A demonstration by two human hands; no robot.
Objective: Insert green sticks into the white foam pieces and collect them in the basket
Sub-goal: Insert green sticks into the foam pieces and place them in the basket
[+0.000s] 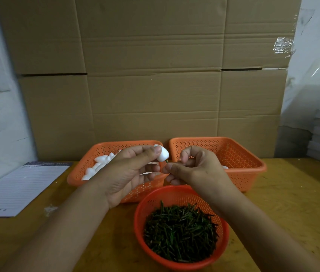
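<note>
Foam piece [163, 153] in left grip [131, 169], stick [166, 161] below

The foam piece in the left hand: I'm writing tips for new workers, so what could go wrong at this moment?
1. The left hand pinches the foam piece only at its fingertips, so a hard push might dent it or knock it loose.
2. Little of the green stick shows beyond the right hand, so it may enter crooked.
</note>
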